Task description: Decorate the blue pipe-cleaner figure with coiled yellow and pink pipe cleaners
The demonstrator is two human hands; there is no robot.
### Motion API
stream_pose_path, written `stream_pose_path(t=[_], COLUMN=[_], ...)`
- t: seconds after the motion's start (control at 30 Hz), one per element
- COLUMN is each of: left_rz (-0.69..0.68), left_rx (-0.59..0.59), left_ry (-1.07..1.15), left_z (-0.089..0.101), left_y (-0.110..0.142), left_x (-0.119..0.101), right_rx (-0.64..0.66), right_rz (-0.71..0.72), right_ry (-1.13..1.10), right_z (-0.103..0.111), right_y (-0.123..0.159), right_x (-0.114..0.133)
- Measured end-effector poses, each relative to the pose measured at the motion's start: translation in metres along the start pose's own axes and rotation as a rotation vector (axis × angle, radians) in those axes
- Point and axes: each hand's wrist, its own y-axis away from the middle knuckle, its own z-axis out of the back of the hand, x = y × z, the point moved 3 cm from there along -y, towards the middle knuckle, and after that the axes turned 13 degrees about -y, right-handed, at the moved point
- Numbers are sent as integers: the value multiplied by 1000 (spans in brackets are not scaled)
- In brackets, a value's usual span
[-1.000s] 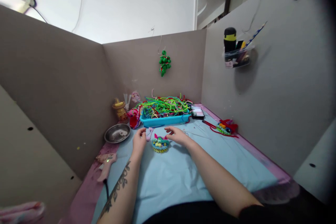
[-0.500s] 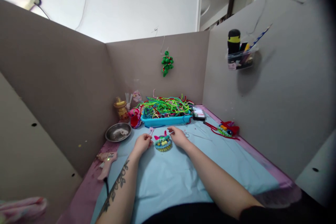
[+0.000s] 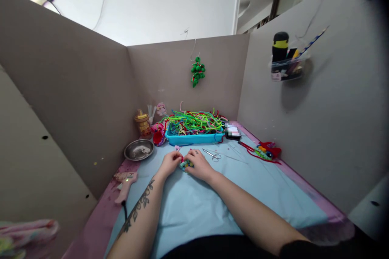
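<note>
A small figure of pipe cleaners (image 3: 184,165), coloured teal, blue and yellow with pink points on top, lies on the light blue cloth between my hands. My right hand (image 3: 197,163) curls over its right side and hides much of it. At its upper left edge, the fingers of my left hand (image 3: 172,162) pinch close to a pink point. Just beyond the left fingertips is a small lilac loop (image 3: 177,147); whether those fingers touch it I cannot tell. Scissors (image 3: 215,156) rest on the cloth to the right of my right hand.
Behind my hands stands a blue tray (image 3: 194,139) heaped with pipe cleaners. A metal bowl (image 3: 132,153) and a pink glue gun (image 3: 125,188) with a lit light are at left. A finished colourful piece (image 3: 264,151) lies at right. Grey partitions (image 3: 221,85) enclose the table.
My right hand has come down and left onto the pipe-cleaner figure, uncovering the scissors. My left hand has moved right to the figure's edge. The view has shifted slightly.
</note>
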Motion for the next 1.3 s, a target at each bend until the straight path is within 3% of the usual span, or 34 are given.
stream_pose_path(t=[0.4, 0.53, 0.63, 0.7, 0.8, 0.9, 1.1, 1.3], left_rz=[20, 85, 181, 204, 161, 91, 138, 87], left_rx=[30, -29, -85, -43, 110, 109, -26, -86], left_ry=[5, -10, -72, -94, -92, -133, -269, -255], left_z=[-1, 6, 13, 15, 10, 8, 12, 9], left_y=[1, -1, 3, 8, 15, 16, 7, 6], left_x=[0, 7, 11, 9, 2, -3, 11, 12], right_rx=[-21, -113, -273, -329, -274, -204, -175, -200], right_rz=[5, -28, -193, -349, -548, -634, -636, -440], right_ry=[-118, -240, -376, -462, -587, -660, -544, -425], right_z=[-1, 10, 23, 26, 18, 9, 13, 19], right_y=[-1, -4, -8, -9, -9, -7, -3, -6], right_x=[-6, -14, -37, -55, -70, -67, -54, -54])
